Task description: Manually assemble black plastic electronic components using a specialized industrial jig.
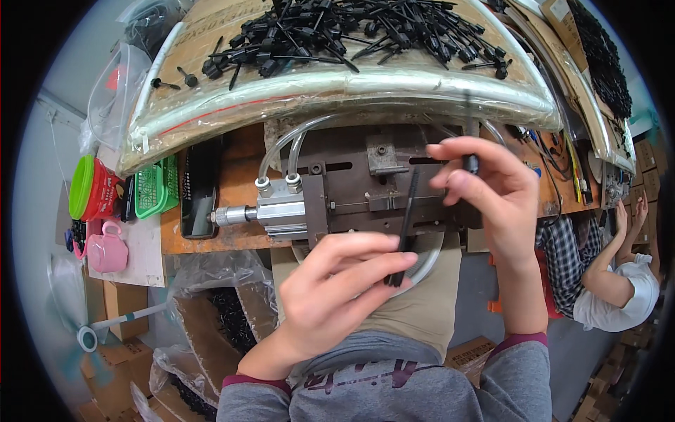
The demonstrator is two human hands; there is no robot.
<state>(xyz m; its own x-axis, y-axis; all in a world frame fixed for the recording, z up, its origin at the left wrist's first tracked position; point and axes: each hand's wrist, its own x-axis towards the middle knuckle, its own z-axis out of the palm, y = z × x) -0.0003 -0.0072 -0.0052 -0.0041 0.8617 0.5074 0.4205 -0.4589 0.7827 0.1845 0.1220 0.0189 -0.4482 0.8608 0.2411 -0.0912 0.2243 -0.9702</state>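
Observation:
My left hand (336, 288) pinches a slim black rod-shaped part (408, 219) near its thicker lower end, the thin stem pointing up. To its right and higher, my right hand (496, 190) has thumb and fingers closed on a black knob with a thin stem (470, 164), also upright; its tip is blurred. Both hands are above a dark metal clamping fixture (344, 183). On the fixture's left side is a silver air cylinder (281, 213) with two clear hoses. A small metal block (383, 202) sits at its middle.
A pile of black stemmed parts (365, 35) lies on the plastic-wrapped cardboard tray (232, 105) beyond the fixture. At left stand a green basket (158, 186), a red tub (104, 191) and a pink cup (107, 250). Another person (612, 288) sits at right, near cables.

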